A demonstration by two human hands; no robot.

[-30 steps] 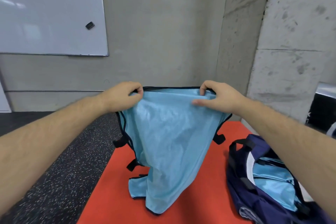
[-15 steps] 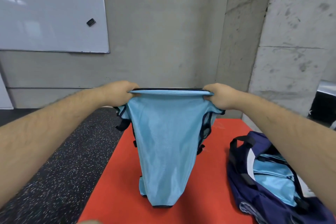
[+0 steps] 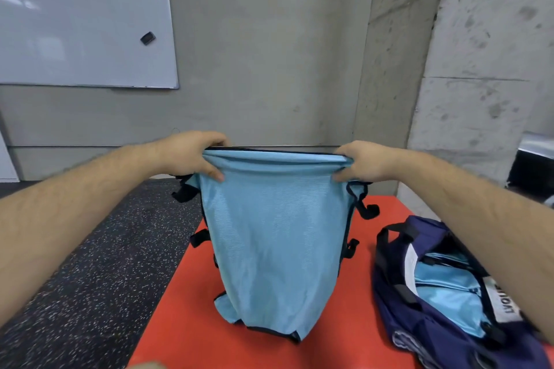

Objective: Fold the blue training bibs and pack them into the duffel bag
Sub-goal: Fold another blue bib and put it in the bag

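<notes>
— Bib (image 3: 278, 234) first: where do we have it?
— At 12 o'clock, hung by its top hem over the red mat (image 3: 180, 317). Whether its bottom edge touches the mat we cannot tell.
— And our grip?
— Our left hand (image 3: 192, 156) pinches the hem's 9 o'clock end and our right hand (image 3: 364, 163) the 3 o'clock end. Fingers are curled over the cloth, thumbs pressed on its near face.
— Which step are we on?
— Folding 1 bib, we judge. It hangs as a narrow panel with black straps poking out at both sides.
— The navy duffel bag (image 3: 398, 302)?
— At 4 o'clock on the mat, unzipped, with folded light-blue bibs (image 3: 443, 281) already inside.
— So what next?
— Probably we lay this bib flat, bring the hem down to the bottom edge, then carry it toward 4 o'clock. That calls for both hands dropping evenly, because thin mesh slips and the fold could open.
</notes>
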